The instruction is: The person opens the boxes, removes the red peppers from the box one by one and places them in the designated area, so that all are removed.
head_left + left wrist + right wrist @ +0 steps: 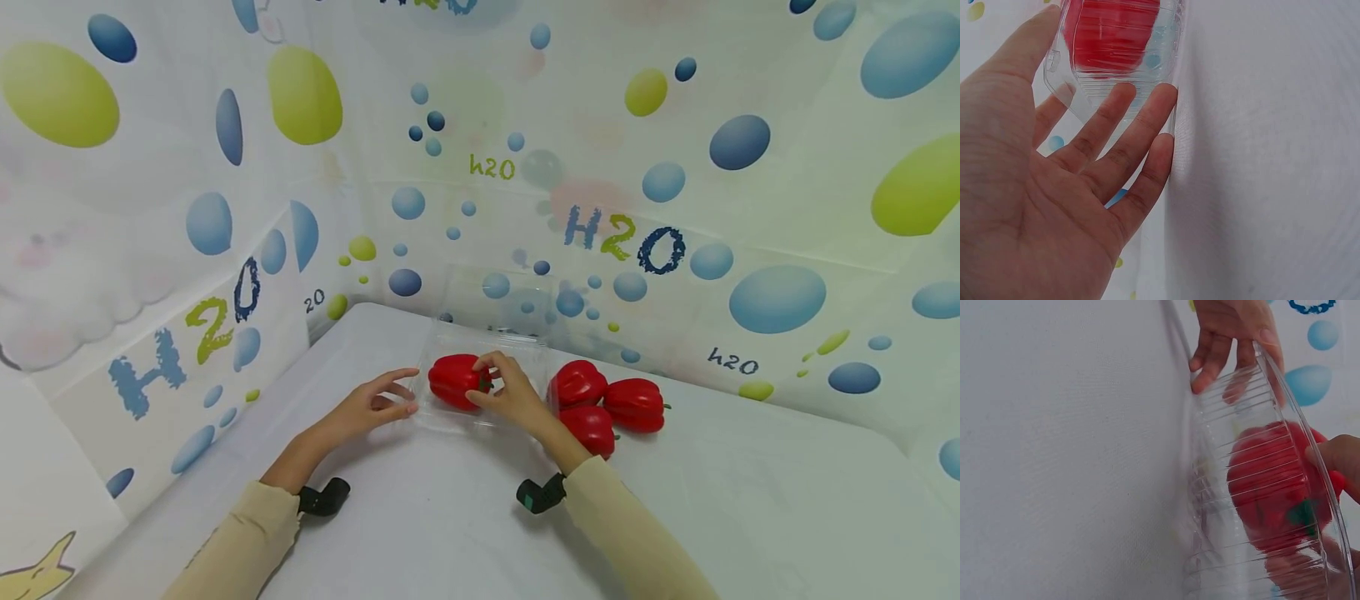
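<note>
A red bell pepper lies on its side within a clear plastic clamshell box, its green stem facing right. My right hand holds this pepper at the stem end, thumb and fingers on either side. Through the ribbed box wall in the right wrist view, the pepper shows with the hand around it. My left hand is at the box's left side, fingers spread and fairly straight. In the left wrist view its fingertips are at the box's end wall.
Three more red bell peppers, one at the back, one at the right and one in front, sit together right of the box. The box's clear lid stands raised behind it. White cloth covers the table; printed sheets hang behind and left.
</note>
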